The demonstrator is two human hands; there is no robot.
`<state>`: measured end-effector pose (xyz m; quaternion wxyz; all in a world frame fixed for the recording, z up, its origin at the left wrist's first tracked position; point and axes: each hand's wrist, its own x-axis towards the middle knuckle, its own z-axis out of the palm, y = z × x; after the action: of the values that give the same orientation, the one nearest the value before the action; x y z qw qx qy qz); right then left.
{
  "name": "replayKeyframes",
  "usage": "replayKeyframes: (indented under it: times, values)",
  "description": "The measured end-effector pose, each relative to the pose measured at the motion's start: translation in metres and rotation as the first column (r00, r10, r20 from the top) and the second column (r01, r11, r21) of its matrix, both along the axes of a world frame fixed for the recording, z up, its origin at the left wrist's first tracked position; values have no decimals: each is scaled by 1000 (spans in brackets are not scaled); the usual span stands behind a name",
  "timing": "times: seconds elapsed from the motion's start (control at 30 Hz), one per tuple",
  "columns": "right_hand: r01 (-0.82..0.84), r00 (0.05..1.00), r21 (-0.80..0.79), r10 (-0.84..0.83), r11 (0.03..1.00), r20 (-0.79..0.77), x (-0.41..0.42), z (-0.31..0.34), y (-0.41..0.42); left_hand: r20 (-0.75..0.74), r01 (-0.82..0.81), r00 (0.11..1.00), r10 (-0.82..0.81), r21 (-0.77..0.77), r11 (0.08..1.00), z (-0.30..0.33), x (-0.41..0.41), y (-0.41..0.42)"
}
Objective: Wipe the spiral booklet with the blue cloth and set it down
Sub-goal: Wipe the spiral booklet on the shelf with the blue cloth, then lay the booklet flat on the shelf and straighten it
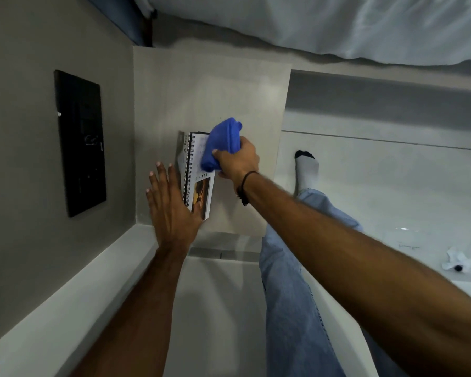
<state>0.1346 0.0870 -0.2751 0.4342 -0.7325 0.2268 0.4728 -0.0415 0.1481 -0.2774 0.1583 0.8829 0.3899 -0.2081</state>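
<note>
The spiral booklet (196, 175) stands on a pale tabletop (215, 85), its black wire binding on the left and a white cover with an orange picture facing right. My left hand (172, 205) is spread flat against its left side, the thumb pressing on the picture. My right hand (238, 159) grips a bunched blue cloth (223, 144) and presses it on the upper part of the cover. The cloth hides the booklet's top right corner.
A black panel (79, 142) is set in the grey wall to the left. A white bed edge (337, 28) runs along the top. A leg in jeans with a white sock (306, 170) rests on the pale floor at the right. A crumpled white sock (458, 261) lies far right.
</note>
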Motion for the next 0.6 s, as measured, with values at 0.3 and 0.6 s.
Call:
replayKeyframes:
  times: [0.3, 0.6]
  values:
    - [-20, 965, 215, 76, 977, -252, 16, 39, -19, -23, -60, 998, 61, 11, 998, 16, 8, -4]
    - [-565, 823, 46, 567, 824, -31, 115, 61, -4, 26, -531, 843, 537, -119, 839, 48, 22, -27]
